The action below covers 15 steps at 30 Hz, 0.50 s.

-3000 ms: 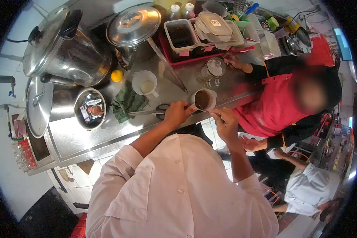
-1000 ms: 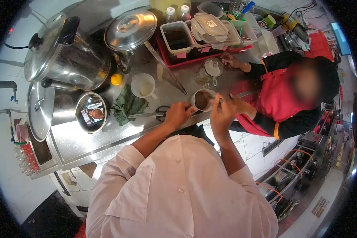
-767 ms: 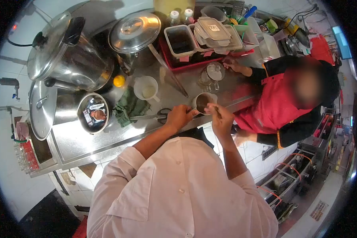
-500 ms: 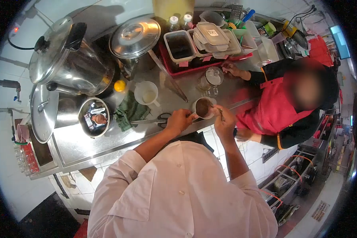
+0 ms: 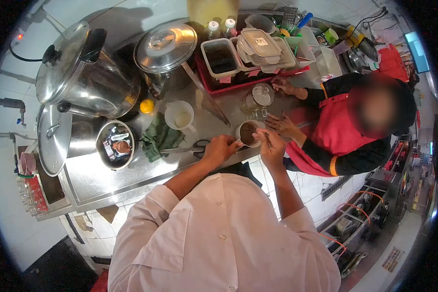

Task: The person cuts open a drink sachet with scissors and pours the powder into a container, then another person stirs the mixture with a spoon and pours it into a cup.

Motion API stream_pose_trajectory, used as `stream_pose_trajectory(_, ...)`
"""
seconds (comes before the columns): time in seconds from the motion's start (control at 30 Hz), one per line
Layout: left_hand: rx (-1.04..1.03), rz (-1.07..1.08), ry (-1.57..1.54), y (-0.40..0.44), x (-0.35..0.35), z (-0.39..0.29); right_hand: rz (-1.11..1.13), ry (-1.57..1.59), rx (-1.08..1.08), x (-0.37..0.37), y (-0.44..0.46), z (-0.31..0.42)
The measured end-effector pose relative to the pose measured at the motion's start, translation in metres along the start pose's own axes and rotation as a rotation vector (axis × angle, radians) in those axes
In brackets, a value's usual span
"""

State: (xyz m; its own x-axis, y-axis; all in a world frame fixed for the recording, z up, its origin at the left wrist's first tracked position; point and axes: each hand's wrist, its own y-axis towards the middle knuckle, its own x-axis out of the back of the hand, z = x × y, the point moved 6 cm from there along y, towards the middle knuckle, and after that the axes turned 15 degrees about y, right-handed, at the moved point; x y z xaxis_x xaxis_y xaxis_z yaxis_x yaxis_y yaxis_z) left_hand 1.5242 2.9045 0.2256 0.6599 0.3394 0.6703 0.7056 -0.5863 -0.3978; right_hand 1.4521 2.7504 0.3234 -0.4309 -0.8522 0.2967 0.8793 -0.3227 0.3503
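Note:
A white cup (image 5: 243,130) with brown liquid or powder inside stands at the counter's near edge. My left hand (image 5: 222,149) is closed on the cup's left side, where its handle seems to be. In my right hand (image 5: 272,147) is a thin spoon, pinched by the fingers over the cup; its lower end goes into the brown contents and cannot be seen. Just behind the cup are glass mugs (image 5: 250,103), one holding something pale. Left of my left hand lie black-handled scissors (image 5: 199,147), partly on a green cloth (image 5: 160,137).
A co-worker's hands (image 5: 285,127) are close to the cup and mugs on the right. Behind are a red tray (image 5: 210,86) with plastic tubs, and large steel pots (image 5: 100,78). A white strainer or jug (image 5: 179,114), a lemon (image 5: 146,105) and a bowl with packets (image 5: 102,156) sit leftward.
The co-worker's lower hand has come up from beside the counter to just right of the cup. My right hand has shifted slightly at the cup; my left hand stays on it.

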Motion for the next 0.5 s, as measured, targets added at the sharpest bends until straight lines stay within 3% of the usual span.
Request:
stream_pose_trajectory(0.07,0.017,0.018,-0.007,0.0,-0.001,0.002,-0.201,0.066,-0.083,0.011,-0.002,-0.006)
stream_pose_trajectory(0.17,0.021,0.03,-0.034,0.003,-0.004,0.005,-0.295,-0.008,-0.112,0.008,-0.01,-0.017)
stream_pose_trajectory(0.3,0.007,0.023,-0.024,0.002,-0.001,0.002,-0.263,0.02,-0.067,-0.007,-0.014,-0.018)
stream_pose_trajectory(0.37,0.007,0.023,-0.029,0.002,-0.001,0.003,-0.09,0.103,-0.092,-0.017,-0.013,-0.018)
stream_pose_trajectory(0.5,0.022,0.024,-0.027,0.004,-0.006,0.005,-0.038,0.112,-0.098,-0.007,-0.009,-0.018)
